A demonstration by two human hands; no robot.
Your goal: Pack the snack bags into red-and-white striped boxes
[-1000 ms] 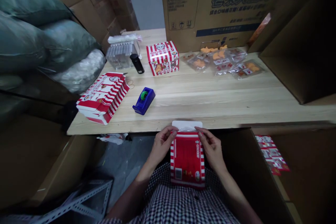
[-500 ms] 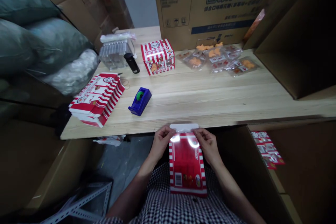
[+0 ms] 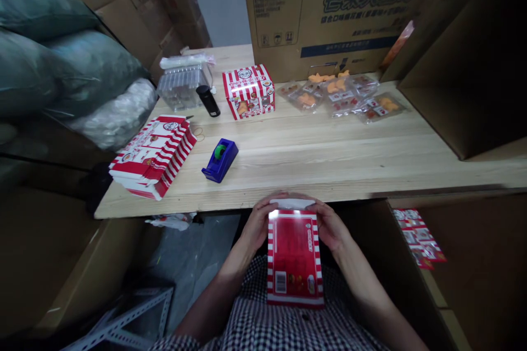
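Observation:
A red box with red-and-white striped edges (image 3: 293, 258) stands on end in my lap, just below the table's front edge. My left hand (image 3: 257, 223) grips its upper left corner with fingers curled behind the top. My right hand (image 3: 331, 226) grips the upper right corner the same way. The white top flap (image 3: 293, 204) is bent backward between my fingers. A barcode shows near the box's lower left.
On the wooden table (image 3: 329, 159) lie a stack of flat striped cartons (image 3: 153, 154), a blue tape dispenser (image 3: 219, 159), an assembled striped box (image 3: 248, 90), clear trays (image 3: 183, 83), a black cylinder (image 3: 207, 100) and snack packets (image 3: 343, 92). Large cardboard boxes (image 3: 329, 5) stand behind and at right.
The white top flap stood up above the box before; now it is folded back and lower. Both hands have moved from pinching the flap to wrapping round the box's top corners.

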